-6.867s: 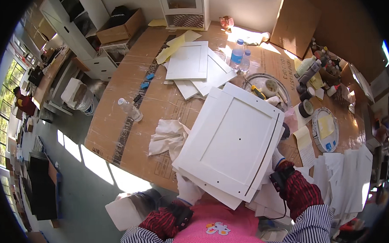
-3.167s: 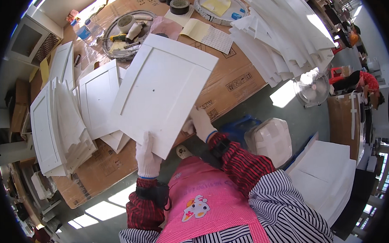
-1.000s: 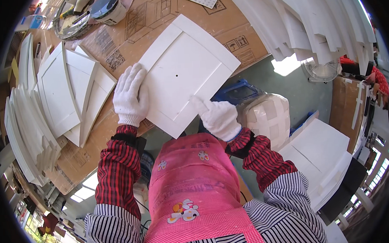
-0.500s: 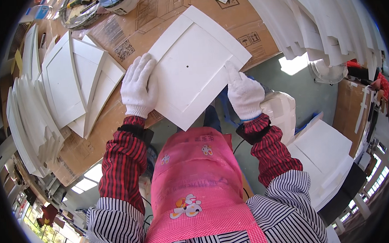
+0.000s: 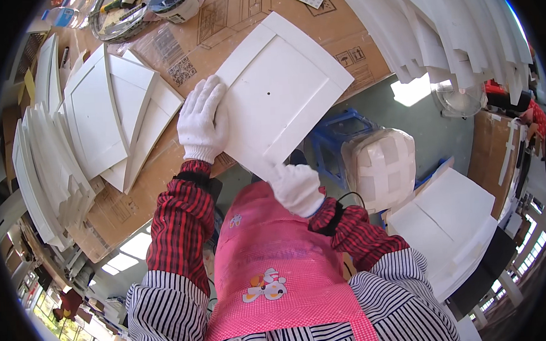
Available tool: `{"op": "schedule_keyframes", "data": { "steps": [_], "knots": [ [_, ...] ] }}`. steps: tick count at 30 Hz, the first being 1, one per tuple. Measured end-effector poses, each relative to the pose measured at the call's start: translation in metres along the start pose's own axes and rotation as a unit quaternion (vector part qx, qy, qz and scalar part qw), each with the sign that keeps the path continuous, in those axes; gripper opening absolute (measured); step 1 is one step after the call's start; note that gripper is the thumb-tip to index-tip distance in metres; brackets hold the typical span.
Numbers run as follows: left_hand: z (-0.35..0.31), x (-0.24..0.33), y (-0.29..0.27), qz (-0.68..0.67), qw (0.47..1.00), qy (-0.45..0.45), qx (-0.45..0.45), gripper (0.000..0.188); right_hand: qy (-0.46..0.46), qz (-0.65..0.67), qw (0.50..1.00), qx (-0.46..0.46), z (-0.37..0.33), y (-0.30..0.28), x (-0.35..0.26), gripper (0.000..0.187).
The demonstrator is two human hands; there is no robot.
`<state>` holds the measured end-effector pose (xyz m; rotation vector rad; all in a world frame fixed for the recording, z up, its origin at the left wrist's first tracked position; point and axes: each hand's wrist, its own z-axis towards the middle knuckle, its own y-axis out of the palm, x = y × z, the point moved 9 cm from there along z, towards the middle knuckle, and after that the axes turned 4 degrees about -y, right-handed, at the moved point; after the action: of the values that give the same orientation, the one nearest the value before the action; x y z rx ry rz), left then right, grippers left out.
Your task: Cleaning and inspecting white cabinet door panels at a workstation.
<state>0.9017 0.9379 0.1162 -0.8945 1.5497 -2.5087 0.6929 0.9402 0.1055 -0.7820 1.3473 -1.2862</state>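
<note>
A white framed panel (image 5: pixel 287 78) with a recessed middle and a small dark hole lies tilted across the table's near edge. My left hand (image 5: pixel 204 122), in a white knitted glove, rests flat along the panel's left edge with its fingers stretched out. At the panel's near corner is my right hand (image 5: pixel 297 191), gloved too. Its fingers are curled, and its fingertips touch the frame by the end of the groove. Whether anything is inside those curled fingers is hidden.
More white panels (image 5: pixel 94 117) are stacked at the left. White strips (image 5: pixel 425 30) hang over the far right. A tub (image 5: pixel 174 5) stands on the cardboard-covered table (image 5: pixel 218 39). Right of me are a blue stool (image 5: pixel 329 137), a taped bundle (image 5: pixel 382 166) and a white sheet (image 5: pixel 442 218).
My right hand has slid from the panel's right side down along the groove to the near corner, its fingers now more curled. My left hand stays on the panel's left edge.
</note>
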Motion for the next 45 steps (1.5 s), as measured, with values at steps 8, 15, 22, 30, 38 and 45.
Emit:
{"op": "schedule_keyframes", "data": {
  "steps": [8,15,22,30,38,45],
  "knots": [
    [-0.001,0.002,0.000,-0.008,1.000,-0.004,-0.004,0.035,0.176,-0.058,0.982,0.026,0.011,-0.019,0.116,0.043],
    [-0.005,-0.006,-0.001,0.006,1.000,-0.016,-0.018,0.038,0.007,-0.051,0.999,0.005,-0.002,-0.008,0.062,0.043],
    [0.003,0.004,0.003,-0.015,1.000,-0.004,-0.023,0.038,0.130,-0.064,0.983,0.109,0.009,-0.051,0.184,0.034],
    [0.005,0.010,0.002,-0.013,1.000,-0.002,-0.011,0.034,0.229,-0.094,0.966,0.070,0.009,-0.055,0.264,0.026],
    [0.003,0.004,-0.003,-0.008,1.000,-0.013,-0.013,0.034,0.185,-0.100,0.975,0.078,0.018,-0.045,0.211,0.033],
    [0.006,0.002,-0.004,-0.012,1.000,-0.015,-0.012,0.035,0.216,-0.088,0.970,0.071,0.022,-0.047,0.215,0.028]
  ]
}}
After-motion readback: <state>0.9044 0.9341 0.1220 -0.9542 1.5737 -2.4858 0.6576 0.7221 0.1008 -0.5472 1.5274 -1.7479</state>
